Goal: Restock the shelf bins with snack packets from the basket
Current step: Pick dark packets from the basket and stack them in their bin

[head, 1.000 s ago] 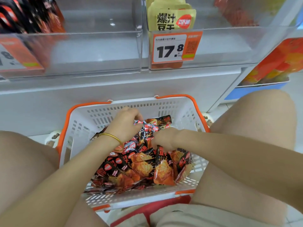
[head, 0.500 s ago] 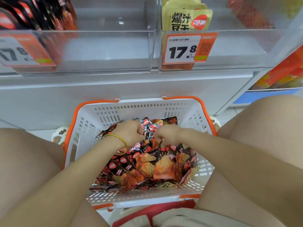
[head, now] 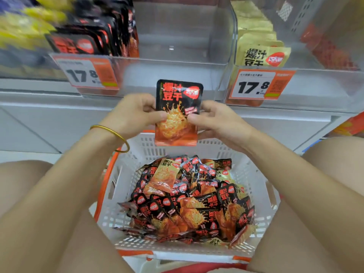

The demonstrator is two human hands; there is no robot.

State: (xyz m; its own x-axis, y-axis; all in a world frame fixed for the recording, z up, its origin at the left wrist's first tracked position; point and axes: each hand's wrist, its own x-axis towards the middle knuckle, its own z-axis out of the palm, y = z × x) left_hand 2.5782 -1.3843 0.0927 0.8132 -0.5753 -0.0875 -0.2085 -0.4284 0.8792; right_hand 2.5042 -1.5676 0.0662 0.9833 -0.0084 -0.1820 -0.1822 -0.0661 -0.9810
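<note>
Between the left hand and the right hand, a snack packet is pinched upright by its side edges, above the far rim of the basket. A heap of like packets is held in the basket. Beyond the basket, a clear shelf bin is flanked by black packets and yellow packets.

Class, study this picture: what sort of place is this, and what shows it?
Most likely a shop's snack aisle: clear shelf bins carry orange price tags reading 17.8, yellow packets stand in a row behind one, and a shopping basket holds more packets.
</note>
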